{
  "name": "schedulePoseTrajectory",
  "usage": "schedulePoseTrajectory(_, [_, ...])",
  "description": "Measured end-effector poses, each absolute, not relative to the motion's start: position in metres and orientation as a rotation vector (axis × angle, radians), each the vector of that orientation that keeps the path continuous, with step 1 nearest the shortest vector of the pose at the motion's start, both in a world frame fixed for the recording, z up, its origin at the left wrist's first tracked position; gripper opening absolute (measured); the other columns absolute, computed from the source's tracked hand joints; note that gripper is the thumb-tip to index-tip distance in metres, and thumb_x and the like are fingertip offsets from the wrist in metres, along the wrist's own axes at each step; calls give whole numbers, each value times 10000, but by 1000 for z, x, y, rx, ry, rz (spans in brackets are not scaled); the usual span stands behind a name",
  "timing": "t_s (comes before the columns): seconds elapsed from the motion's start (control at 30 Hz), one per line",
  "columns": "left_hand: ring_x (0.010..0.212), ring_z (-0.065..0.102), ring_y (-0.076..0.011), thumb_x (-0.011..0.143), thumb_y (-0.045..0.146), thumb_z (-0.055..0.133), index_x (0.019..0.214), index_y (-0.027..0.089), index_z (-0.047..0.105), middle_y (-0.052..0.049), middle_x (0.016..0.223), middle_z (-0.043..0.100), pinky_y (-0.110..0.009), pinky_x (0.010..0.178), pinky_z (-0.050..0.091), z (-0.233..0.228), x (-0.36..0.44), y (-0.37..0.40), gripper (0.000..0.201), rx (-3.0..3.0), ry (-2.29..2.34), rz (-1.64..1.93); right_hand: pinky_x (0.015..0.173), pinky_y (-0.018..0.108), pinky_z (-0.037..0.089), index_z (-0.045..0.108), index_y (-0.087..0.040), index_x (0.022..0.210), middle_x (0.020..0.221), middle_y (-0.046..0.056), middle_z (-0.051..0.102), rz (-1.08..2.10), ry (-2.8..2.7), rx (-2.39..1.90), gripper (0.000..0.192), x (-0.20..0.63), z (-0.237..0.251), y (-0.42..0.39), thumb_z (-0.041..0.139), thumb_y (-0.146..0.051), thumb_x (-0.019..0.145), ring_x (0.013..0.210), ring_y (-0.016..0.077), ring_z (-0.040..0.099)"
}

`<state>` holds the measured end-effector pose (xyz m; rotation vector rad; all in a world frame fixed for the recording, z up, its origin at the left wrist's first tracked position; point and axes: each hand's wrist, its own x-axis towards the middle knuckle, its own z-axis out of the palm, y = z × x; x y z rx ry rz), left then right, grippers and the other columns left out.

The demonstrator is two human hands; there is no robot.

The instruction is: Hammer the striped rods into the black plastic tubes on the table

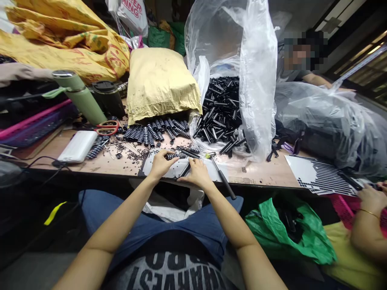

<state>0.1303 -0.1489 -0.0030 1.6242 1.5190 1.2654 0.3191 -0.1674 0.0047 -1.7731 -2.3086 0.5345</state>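
My left hand (163, 164) pinches the near end of a black rod studded with white dots (178, 155), just above a white sheet (148, 165) at the table edge. Close by on the right, my right hand (198, 172) has thumb and fingers around a short black tube (184, 170). Beyond it, more dark tubes lie across the sheet. A small hammer (223, 177) with a yellowish head rests beside my right hand, its black handle sticking out past the edge. Several dotted rods (148, 135) are piled behind my left hand.
An upright clear plastic bag (256, 80) spills black tubes (219, 108). Left of it are a yellow sack (163, 84), scissors (107, 127), a white box (78, 147) and a green flask (80, 98). Tiny black bits litter the wood. A co-worker's hand (371, 199) is at far right, near a green bag (290, 233).
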Motion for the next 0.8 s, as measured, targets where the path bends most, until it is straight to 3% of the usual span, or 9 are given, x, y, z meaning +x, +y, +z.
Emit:
schedulePoseTrajectory(0.13, [819, 582, -236, 657, 266, 741, 725, 168, 630, -70, 816, 617, -365, 802, 463, -5, 131, -145, 162, 1884, 1573, 1068, 1006, 543, 362, 388, -115, 1401, 1289, 221, 490, 505, -2302, -1813, 1078, 319, 4, -176, 780, -635, 541, 1218, 391, 431])
schedulePoseTrajectory(0.23, [846, 580, -217, 781, 348, 648, 903, 167, 617, -66, 860, 620, -350, 808, 462, -13, 142, -140, 220, 1772, 1433, 1170, 1059, 539, 330, 302, -113, 1443, 1386, 232, 418, 559, -2215, -1802, 1133, 326, 3, -178, 795, -594, 544, 1299, 390, 372])
schedulePoseTrajectory(0.33, [631, 544, -137, 882, 455, 511, 1132, 175, 528, 2, 739, 562, -259, 619, 463, -17, 154, -137, 376, 1377, 1203, 1279, 1115, 538, 278, 245, -128, 1464, 1449, 224, 351, 608, -2130, -1710, 1178, 338, 4, -181, 810, -579, 534, 1366, 377, 300])
schedulePoseTrajectory(0.43, [431, 418, -72, 857, 547, 518, 1102, 182, 521, 55, 646, 481, -185, 404, 334, -8, 161, -143, 439, 989, 980, 1316, 1148, 527, 248, 233, -156, 1465, 1469, 210, 322, 630, -2133, -1528, 1167, 346, 11, -184, 814, -573, 543, 1391, 349, 276])
schedulePoseTrajectory(0.6, [314, 354, -52, 800, 523, 579, 1186, 164, 570, 76, 524, 464, -162, 310, 207, 19, 166, -158, 528, 775, 907, 1249, 1155, 503, 270, 175, -198, 1475, 1476, 179, 314, 619, -2201, -1145, 1124, 341, 37, -187, 820, -472, 597, 1403, 315, 281])
schedulePoseTrajectory(0.67, [324, 391, -66, 801, 500, 549, 1152, 140, 610, 58, 509, 496, -172, 317, 244, 25, 169, -162, 507, 720, 908, 1218, 1163, 492, 265, 150, -213, 1479, 1489, 165, 300, 614, -2226, -1009, 1110, 335, 47, -187, 816, -405, 612, 1411, 307, 275])
schedulePoseTrajectory(0.8, [400, 508, -106, 746, 430, 607, 841, 125, 654, 12, 536, 572, -224, 397, 407, 28, 179, -167, 323, 671, 932, 1273, 1181, 469, 241, 129, -226, 1483, 1511, 143, 277, 658, -2270, -905, 1085, 324, 56, -184, 780, -261, 616, 1430, 300, 245])
